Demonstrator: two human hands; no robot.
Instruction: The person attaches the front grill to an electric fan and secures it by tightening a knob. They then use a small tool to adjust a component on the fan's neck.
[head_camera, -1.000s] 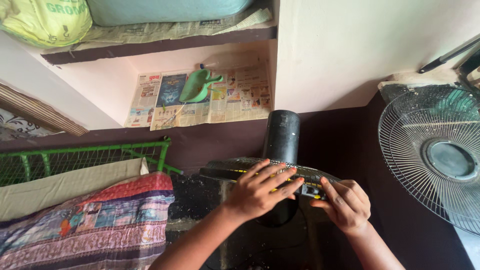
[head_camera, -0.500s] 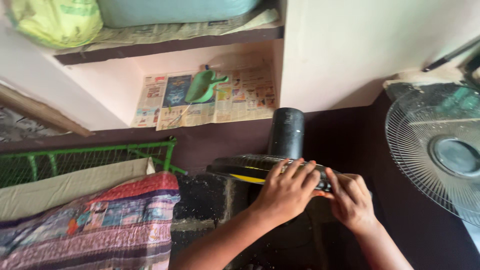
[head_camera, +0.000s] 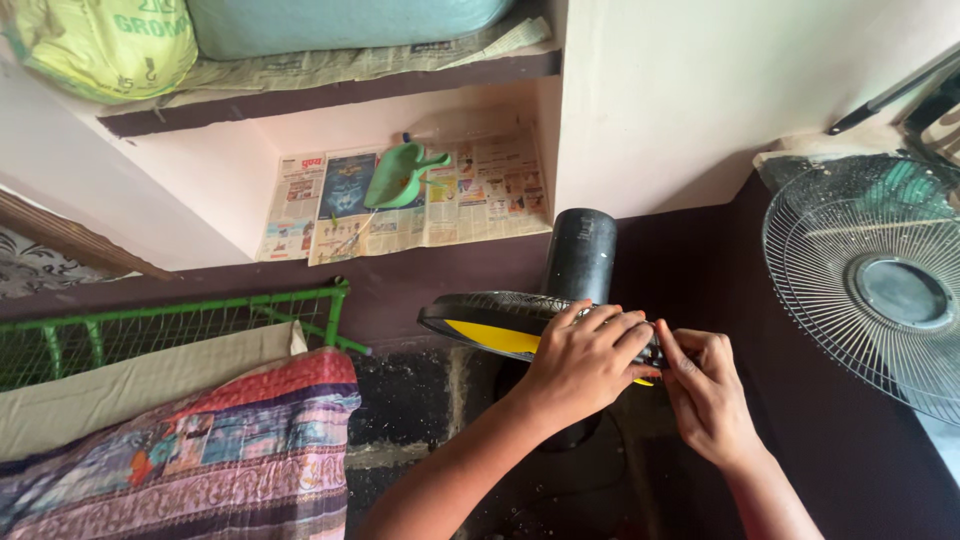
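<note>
Seen from the head camera, a person bends over a black round wire-mesh fan guard (head_camera: 480, 312) that lies nearly edge-on before a black cylindrical motor housing (head_camera: 580, 255), with a yellow fan blade (head_camera: 495, 337) showing beneath its rim. The left hand (head_camera: 585, 365) lies spread over the near rim of the guard, fingers curled over the wire and pressing it down, while the right hand (head_camera: 705, 390) meets it just beside, its fingertips pinching at a small spot on the rim where a clip or catch may sit; the detail is too small to tell. Judging by this, the guard sits over the blade but the work on its rim is unfinished, and the rest of the ring, away from the hands, shows no hand on it. A second, pale grey wire fan guard with a round centre disc (head_camera: 880, 285) leans at the right, well apart from the hands, against the dark maroon wall band (head_camera: 700, 250). To the left a green metal mesh frame (head_camera: 180, 315) stands beside a folded, multicoloured patterned quilt (head_camera: 200, 450). Above, a wall niche lined with newspaper sheets (head_camera: 470, 200) holds a green plastic scoop (head_camera: 395, 175), and a yellow-green sack (head_camera: 95, 45) rests on the shelf over it. Nothing lies between the hands and the guard; the motor housing stands close behind it.
</note>
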